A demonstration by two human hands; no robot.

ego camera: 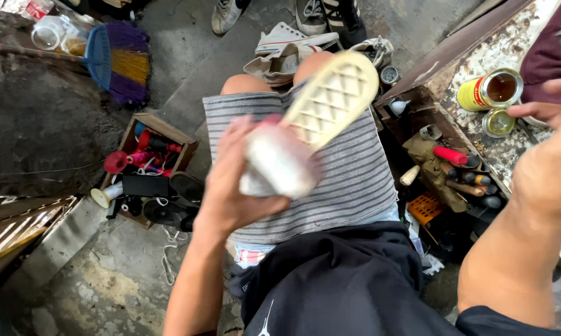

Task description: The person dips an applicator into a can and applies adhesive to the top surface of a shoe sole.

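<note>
While left fingers (pixel 231 163) grip a shoe (pixel 311 124), the open can (pixel 491 91) holds brown liquid.

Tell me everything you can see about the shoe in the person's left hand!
The shoe is held sole-up over the person's lap, toe pointing up and away. Its sole is cream-coloured, rubbery-looking, with a raised diamond tread. The upper looks white, but it is blurred, so details can't be told. The left hand grips it around the heel end, fingers wrapped over the upper. Nothing else touches it.
</note>
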